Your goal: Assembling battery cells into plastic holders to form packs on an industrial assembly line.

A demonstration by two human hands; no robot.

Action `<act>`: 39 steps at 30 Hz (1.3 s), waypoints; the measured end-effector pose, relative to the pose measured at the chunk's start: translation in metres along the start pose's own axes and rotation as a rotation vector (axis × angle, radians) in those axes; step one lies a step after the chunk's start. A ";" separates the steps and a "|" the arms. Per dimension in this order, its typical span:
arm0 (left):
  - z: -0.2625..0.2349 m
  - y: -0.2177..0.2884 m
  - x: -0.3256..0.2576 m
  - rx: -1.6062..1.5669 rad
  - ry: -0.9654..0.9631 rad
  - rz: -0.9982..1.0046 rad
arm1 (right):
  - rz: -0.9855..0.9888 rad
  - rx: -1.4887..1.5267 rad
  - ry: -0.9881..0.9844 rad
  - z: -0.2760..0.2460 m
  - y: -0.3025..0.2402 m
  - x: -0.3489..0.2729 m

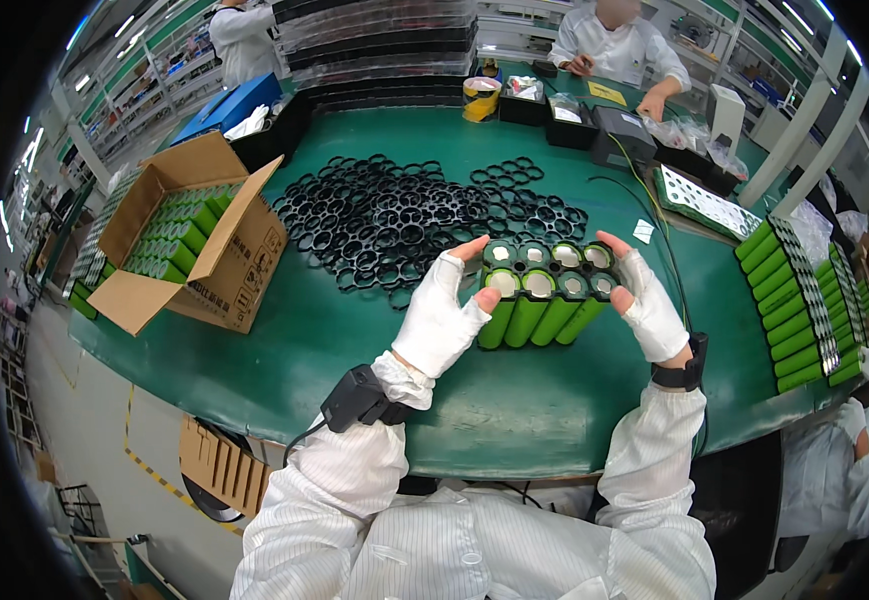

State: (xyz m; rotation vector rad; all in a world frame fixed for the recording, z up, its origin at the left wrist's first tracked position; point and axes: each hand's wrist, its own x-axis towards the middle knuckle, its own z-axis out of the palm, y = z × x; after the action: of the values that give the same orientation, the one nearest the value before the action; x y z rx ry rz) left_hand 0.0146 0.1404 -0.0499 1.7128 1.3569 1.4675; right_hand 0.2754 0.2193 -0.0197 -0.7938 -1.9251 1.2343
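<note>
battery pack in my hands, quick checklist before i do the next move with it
1. Both hands on the battery pack: ok, left hand and right hand grip opposite ends.
2. Cells seated in the black holder: ok for the top row; the lower ends cannot tell.
3. Pack clear of the pile of black holders: ok.
4. Bare green table below to set it down: ok.
5. Cable clear of the right hand: cannot tell.

Both white-sleeved forearms are being extended forward; the gloved left hand and right hand are being held facing inward, fingers curled.
</note>
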 end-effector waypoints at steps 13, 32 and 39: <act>0.007 -0.011 -0.004 -0.062 0.013 0.052 | 0.020 0.110 -0.014 0.000 0.010 0.005; -0.014 -0.040 0.000 -0.412 -0.556 -0.271 | 0.122 0.250 -0.246 0.002 0.041 0.000; 0.005 -0.048 0.000 0.063 -0.447 -0.188 | 0.097 -0.188 -0.261 0.013 0.057 0.005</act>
State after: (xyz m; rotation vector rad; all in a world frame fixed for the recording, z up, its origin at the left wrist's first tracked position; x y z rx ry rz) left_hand 0.0019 0.1595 -0.0920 1.7621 1.2825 0.8790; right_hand 0.2686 0.2374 -0.0755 -0.8656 -2.2625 1.2800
